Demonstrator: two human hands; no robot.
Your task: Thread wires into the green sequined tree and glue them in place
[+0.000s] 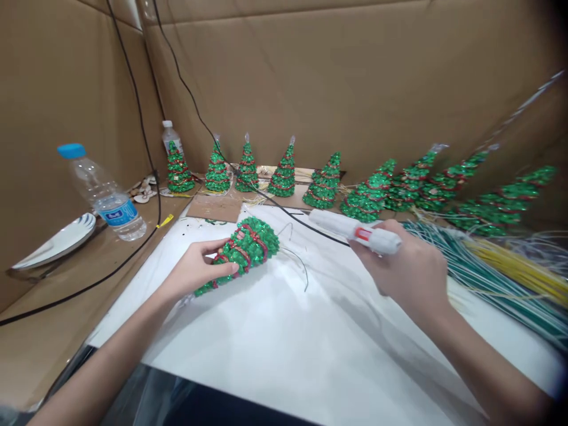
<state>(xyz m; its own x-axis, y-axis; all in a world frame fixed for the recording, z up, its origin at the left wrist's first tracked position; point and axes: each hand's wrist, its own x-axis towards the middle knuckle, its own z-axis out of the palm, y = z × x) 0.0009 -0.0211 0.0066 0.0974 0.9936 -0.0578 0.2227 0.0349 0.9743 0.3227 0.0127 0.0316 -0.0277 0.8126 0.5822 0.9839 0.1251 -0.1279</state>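
My left hand (202,264) is closed around a small green tinsel Christmas tree (248,248) with red garland. The tree lies tilted on its side over the white sheet (266,331), its base turned right and its tip toward the lower left. Thin wires (299,260) stick out from its base. In my right hand (406,272) is a white glue gun (355,231) with a red part, held above the sheet to the right of the tree, apart from it. My right fingers are wrapped around it and partly hidden.
Several similar trees (284,174) line the cardboard wall (346,77). Bundles of green and yellow wires (483,272) lie at right. A water bottle (118,213) and a white plate (62,242) are at left. A black cord (189,89) hangs across the workspace.
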